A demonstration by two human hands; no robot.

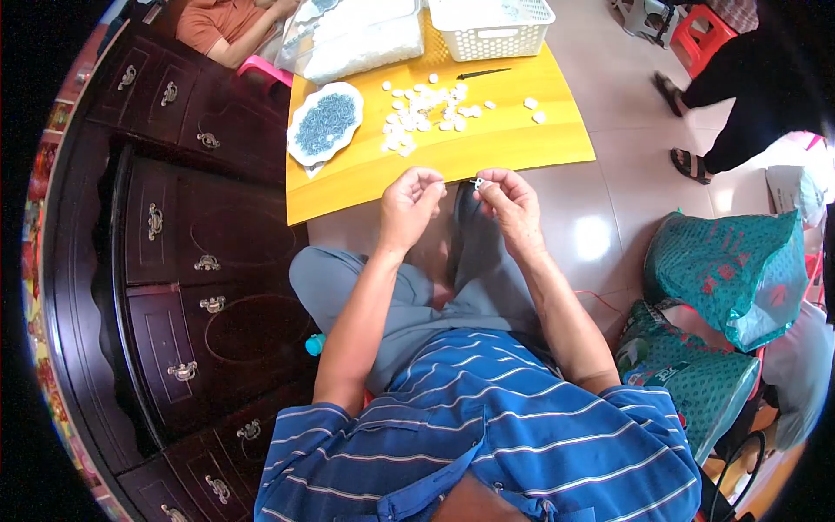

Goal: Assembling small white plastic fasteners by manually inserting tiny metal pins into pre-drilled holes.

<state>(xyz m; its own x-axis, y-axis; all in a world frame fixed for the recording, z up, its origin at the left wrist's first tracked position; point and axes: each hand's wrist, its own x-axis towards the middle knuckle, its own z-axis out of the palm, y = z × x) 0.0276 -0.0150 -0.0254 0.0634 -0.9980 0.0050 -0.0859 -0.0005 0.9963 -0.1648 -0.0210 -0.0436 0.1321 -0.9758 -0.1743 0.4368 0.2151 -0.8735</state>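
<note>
My left hand [409,209] is raised just off the near edge of the yellow table, thumb and forefinger pinched. What they hold, if anything, is too small to make out. Facing it, my right hand [511,209] grips a small white plastic piece [477,184] between thumb and fingers, with a thin dark tip pointing toward the left hand. A short gap separates the two hands. Beyond them, several small white pieces [424,122] lie scattered on the tabletop [522,139]. To their left, a white scalloped plate [297,148] holds a heap of thin blue-grey nail-like bits [327,123].
At the table's far side stand a clear bin [361,56] of whitish pieces and a white perforated basket [496,43]. A dark pointed tool [484,73] lies before the basket. Dark wooden drawers [217,217] line the left; green bags [726,270] stand right. Other people are nearby.
</note>
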